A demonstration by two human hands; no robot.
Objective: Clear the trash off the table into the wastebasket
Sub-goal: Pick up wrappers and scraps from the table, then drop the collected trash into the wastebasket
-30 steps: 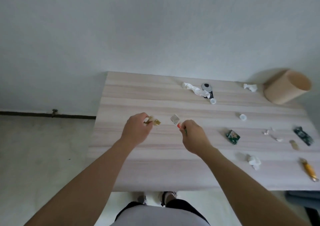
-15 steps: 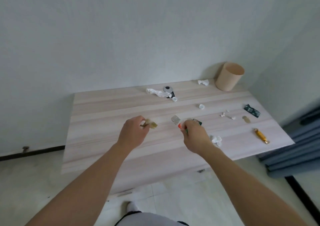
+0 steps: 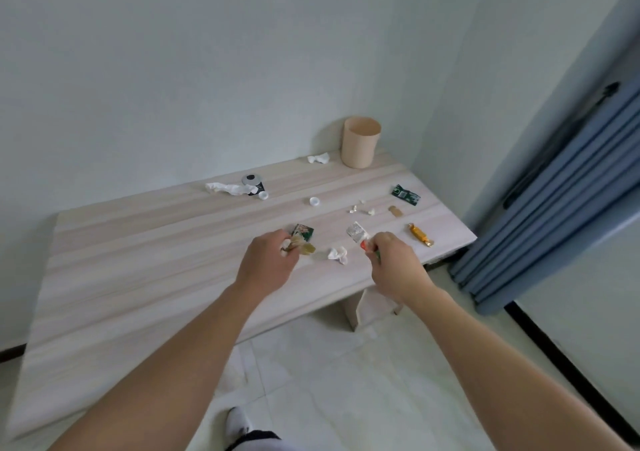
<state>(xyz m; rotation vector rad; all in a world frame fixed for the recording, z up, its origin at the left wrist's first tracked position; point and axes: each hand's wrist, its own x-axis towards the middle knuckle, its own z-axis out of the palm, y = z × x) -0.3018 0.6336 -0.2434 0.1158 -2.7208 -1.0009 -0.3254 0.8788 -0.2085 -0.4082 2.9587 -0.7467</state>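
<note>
Left hand (image 3: 266, 263), right hand (image 3: 394, 267) still gripping wrappers (image 3: 306, 248), nearer wastebasket (image 3: 360, 144).

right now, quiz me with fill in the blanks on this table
The wastebasket stands on the ____.
The curtain is ____.
Between left hand and right hand, the silver wrapper is in the ____.
Missing: table; blue; right.

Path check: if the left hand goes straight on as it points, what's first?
Probably the green packet just beyond the left hand; the hand's height over the table is unclear.
</note>
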